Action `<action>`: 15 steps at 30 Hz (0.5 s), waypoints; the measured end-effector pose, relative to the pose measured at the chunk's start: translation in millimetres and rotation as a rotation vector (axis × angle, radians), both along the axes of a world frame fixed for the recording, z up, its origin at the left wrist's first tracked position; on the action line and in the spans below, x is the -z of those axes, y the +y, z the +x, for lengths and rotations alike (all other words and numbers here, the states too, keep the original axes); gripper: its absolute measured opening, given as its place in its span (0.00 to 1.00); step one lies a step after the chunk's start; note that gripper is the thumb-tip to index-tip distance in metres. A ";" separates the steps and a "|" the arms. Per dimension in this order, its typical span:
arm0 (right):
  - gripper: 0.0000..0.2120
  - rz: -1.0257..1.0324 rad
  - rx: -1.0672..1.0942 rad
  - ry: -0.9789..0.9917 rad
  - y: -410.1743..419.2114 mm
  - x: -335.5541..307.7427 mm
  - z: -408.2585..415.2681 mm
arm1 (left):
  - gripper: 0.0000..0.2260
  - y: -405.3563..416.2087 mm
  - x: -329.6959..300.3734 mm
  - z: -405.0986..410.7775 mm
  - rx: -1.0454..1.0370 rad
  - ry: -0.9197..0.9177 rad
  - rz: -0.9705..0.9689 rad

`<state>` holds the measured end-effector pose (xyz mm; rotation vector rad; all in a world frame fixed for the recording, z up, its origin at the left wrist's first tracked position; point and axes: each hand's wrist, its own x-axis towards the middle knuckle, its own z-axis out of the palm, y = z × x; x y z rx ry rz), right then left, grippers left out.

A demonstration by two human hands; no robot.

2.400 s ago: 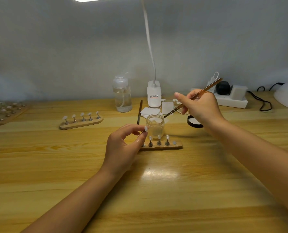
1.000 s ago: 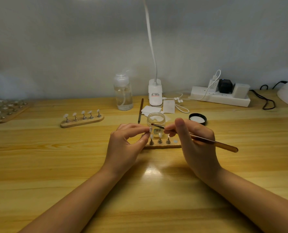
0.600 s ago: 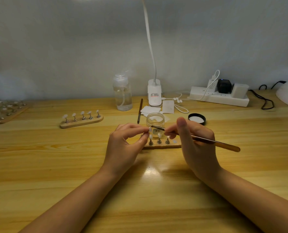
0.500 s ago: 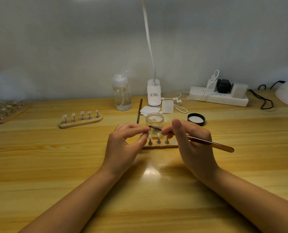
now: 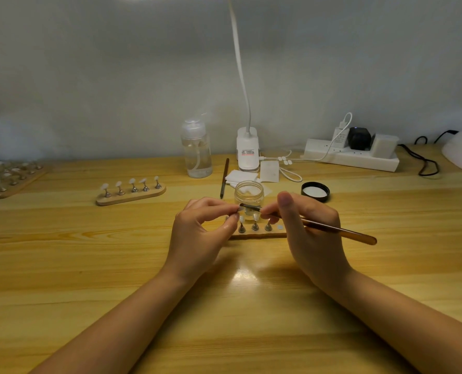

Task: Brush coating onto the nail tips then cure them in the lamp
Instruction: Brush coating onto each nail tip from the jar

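Head view: left hand (image 5: 197, 236) pinches a small pale nail tip (image 5: 240, 208) between thumb and forefinger, above a wooden holder strip (image 5: 257, 234) mid-counter. Right hand (image 5: 309, 233) pinches a slim amber-handled brush (image 5: 332, 229), bristles at the tip. Clear round glass jar (image 5: 248, 194) just behind, partly hidden. White dome at the counter's (image 5: 62, 252) right edge, cut off.

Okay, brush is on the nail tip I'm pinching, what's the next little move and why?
Probably draw the brush in the right hand along the nail tip pinched by the left hand. Its bristles sit at that tip, and the wooden holder below shows an empty spot where the tip could go back.
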<state>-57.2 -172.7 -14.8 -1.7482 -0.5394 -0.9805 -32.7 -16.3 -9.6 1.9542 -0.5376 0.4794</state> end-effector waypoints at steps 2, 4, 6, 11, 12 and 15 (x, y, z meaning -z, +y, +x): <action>0.17 0.008 -0.002 0.018 -0.1 -0.6 -0.2 | 0.12 0.7 0.3 -0.6 0.001 0.001 -0.003; 0.18 0.042 -0.017 0.044 0.2 -1.9 -1.6 | 0.12 0.8 0.4 -0.7 0.004 0.005 -0.004; 0.18 0.086 -0.028 0.071 -0.2 -2.2 -3.0 | 0.11 0.6 -0.1 -1.0 0.008 0.010 -0.003; 0.19 0.055 0.002 0.037 1.8 -2.7 -0.2 | 0.11 1.3 -0.1 -1.9 0.007 0.010 0.005; 0.18 0.041 0.003 0.034 2.4 -2.5 0.6 | 0.11 1.1 -0.2 -1.6 0.005 0.010 0.007; 0.18 0.039 -0.011 0.055 2.2 -1.3 0.7 | 0.11 -0.2 -0.2 -0.5 -0.002 0.005 0.005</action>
